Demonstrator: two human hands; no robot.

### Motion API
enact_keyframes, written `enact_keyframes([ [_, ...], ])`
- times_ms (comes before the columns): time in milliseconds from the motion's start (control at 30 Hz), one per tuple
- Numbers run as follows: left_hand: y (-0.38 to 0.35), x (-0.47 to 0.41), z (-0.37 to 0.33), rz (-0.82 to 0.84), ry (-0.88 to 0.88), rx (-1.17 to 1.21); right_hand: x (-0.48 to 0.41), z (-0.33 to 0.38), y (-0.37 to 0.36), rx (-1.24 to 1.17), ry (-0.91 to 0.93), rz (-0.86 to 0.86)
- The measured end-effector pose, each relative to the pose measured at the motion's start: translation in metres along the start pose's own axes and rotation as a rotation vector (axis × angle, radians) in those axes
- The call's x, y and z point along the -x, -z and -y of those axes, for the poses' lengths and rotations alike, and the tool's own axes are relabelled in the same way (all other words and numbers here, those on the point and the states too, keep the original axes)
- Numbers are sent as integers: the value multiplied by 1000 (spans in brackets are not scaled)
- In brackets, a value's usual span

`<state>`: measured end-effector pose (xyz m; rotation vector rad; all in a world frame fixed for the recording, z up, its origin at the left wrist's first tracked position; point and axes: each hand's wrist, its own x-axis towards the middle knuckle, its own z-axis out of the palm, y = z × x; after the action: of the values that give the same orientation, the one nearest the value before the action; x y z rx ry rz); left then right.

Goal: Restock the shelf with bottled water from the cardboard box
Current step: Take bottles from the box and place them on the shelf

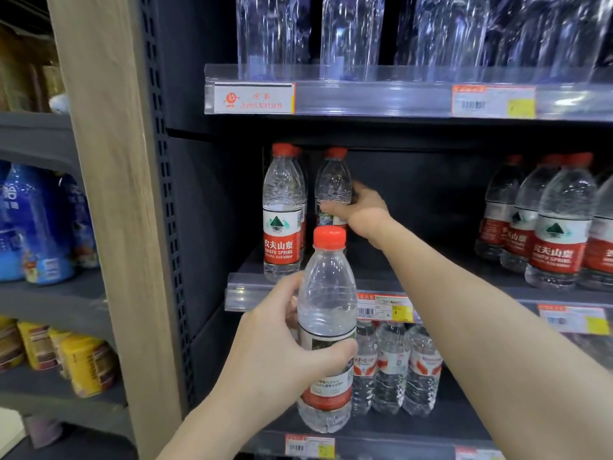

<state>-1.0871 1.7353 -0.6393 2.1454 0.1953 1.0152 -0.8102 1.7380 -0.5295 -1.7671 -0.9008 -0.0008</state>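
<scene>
At the shelf's (431,270) left end, the right hand (363,212) grips a water bottle (333,184), best set upright; the left hand (282,353) grips a spare bottle (326,310).

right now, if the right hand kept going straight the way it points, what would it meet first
The right hand grips a bottle on the shelf. Going on leftward, that bottle would probably meet the front left bottle first. Depth is unclear.

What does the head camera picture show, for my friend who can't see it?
The right hand grips a clear plastic water bottle with a red cap on the dark shelf, beside another upright bottle. The left hand holds a second red-capped bottle nearer the camera.
</scene>
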Motion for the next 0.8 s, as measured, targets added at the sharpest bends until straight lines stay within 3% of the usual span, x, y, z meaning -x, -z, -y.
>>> enact_keyframes([
  [200,4,-31,-23,0,-14,79,44,8,31,-175,-62,-36],
  [333,6,-75,-39,-34,-5,83,100,15,70,-366,17,273],
  [433,3,-108,-43,-51,-2,78,126,17,81,-318,49,383],
  [600,-16,-145,-37,-139,51,65,127,15,63,-93,131,177],
  [667,-24,-150,-33,-190,110,89,121,13,53,-122,103,76],
  [800,-32,-158,-25,-221,142,127,108,11,46,-197,48,31],
])
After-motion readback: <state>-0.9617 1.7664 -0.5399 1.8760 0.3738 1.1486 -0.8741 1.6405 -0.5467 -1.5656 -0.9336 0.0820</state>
